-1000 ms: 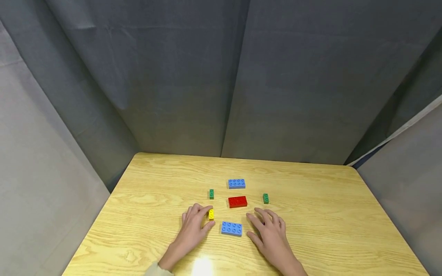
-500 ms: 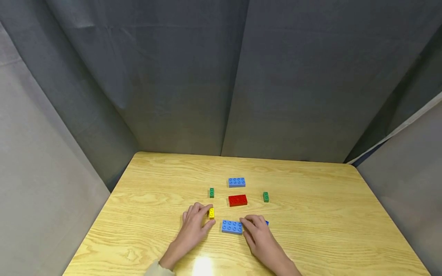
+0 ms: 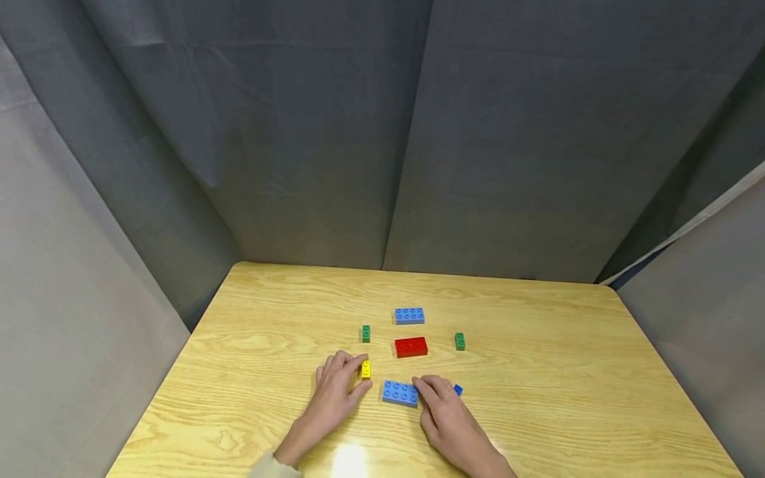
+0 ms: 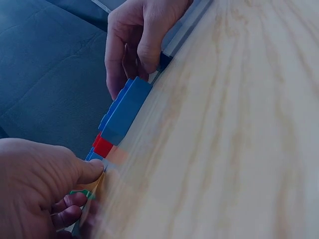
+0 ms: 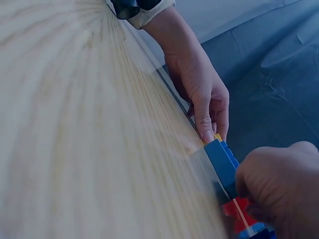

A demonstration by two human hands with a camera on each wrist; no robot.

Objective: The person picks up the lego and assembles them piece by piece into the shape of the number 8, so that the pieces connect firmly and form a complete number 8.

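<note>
In the head view my left hand (image 3: 335,395) rests on the table and pinches a small yellow brick (image 3: 366,370), index finger at its far end and thumb at its near end. A larger light-blue brick (image 3: 399,393) lies flat to the right, apart from the yellow one. The curled fingers of my right hand (image 3: 449,418) grip its right end, hiding that corner. The left wrist view shows this blue brick (image 4: 124,114) side-on. Beside the right hand's knuckles sits a small dark-blue brick (image 3: 458,390).
Farther back lie a red brick (image 3: 411,347), another light-blue brick (image 3: 410,316), a small green brick (image 3: 366,334) on the left and a second green brick (image 3: 459,341) on the right. Grey curtains (image 3: 311,146) hang behind the wooden table (image 3: 538,398).
My right hand has come left from the bare table onto the light-blue brick's right end, uncovering the small dark-blue brick. That light-blue brick has barely shifted. My left hand stays put.
</note>
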